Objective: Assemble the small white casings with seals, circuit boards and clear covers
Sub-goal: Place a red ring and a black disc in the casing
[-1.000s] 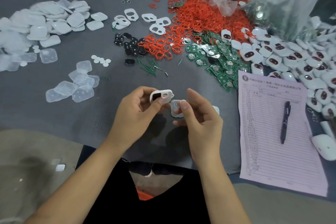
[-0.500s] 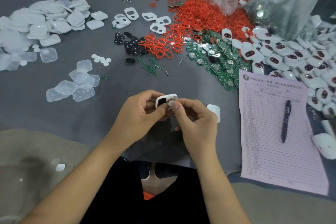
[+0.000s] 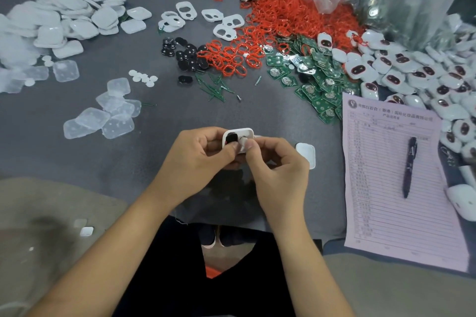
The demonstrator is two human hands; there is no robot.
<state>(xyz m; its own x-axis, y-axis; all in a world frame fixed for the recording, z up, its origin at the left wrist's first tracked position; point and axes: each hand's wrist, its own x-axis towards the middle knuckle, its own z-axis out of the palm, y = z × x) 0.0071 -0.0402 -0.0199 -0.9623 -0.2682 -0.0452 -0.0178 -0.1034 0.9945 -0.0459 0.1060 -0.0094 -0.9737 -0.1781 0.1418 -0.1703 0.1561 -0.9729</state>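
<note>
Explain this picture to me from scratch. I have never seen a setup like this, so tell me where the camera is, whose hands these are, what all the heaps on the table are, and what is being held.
There is no machine here: a person sits at a grey table and works with bare hands. The one camera is worn on their head, so you look forward and down over their forearms.

The left hand grips a small white casing with a dark insert in it, and the right hand pinches at the same casing from the other side, seemingly fitting a small part.

Around them lie the supplies: red seal rings, green circuit boards, clear covers, black inserts and white face plates. On the right sits a heap of white casings with dark windows, seemingly finished. A pen rests on a pink form, and one loose white shell lies beside the right hand.
</note>
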